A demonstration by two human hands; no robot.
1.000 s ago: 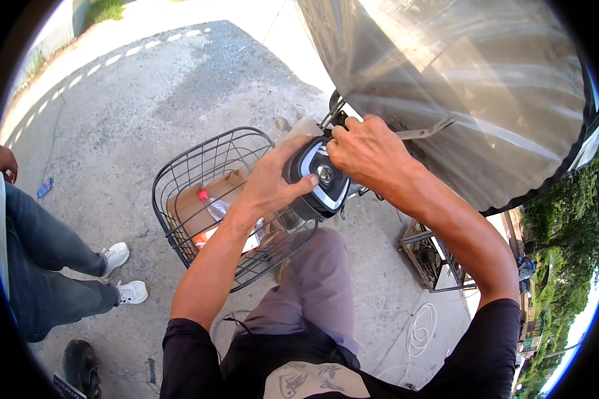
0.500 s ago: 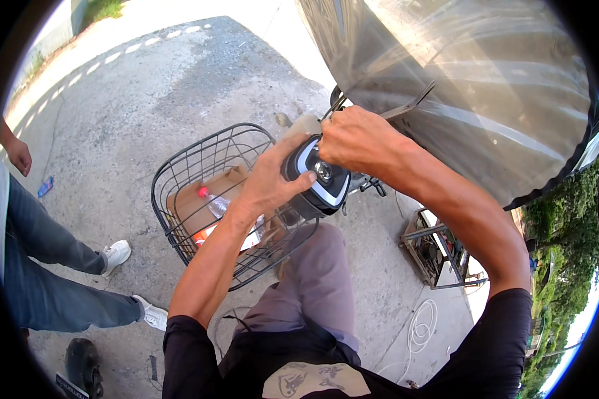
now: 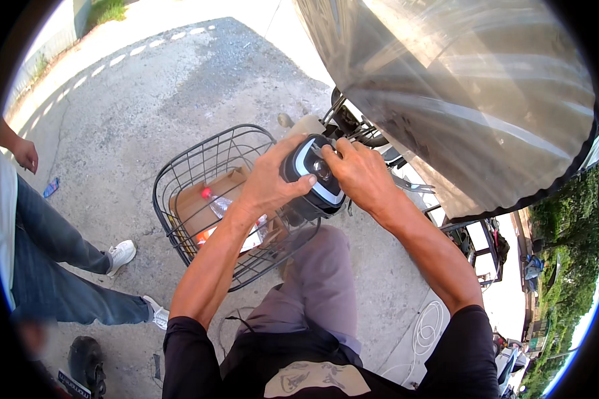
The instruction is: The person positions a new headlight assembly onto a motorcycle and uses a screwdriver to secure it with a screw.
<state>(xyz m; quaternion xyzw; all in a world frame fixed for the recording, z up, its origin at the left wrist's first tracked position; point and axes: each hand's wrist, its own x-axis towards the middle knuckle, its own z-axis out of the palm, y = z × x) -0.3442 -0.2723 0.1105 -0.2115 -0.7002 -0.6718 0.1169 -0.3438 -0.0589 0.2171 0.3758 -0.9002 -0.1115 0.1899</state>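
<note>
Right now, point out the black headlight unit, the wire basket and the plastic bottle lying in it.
black headlight unit (image 3: 311, 174), head view, on its striped front face.
wire basket (image 3: 209, 143), head view, on the far rim.
plastic bottle (image 3: 221, 207), head view, on its clear body below the red cap.

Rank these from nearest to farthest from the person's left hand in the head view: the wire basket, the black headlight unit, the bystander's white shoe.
1. Black headlight unit: the left hand grips its left side.
2. Wire basket: just below and left of the hand.
3. White shoe: far lower left, on the concrete.
</note>
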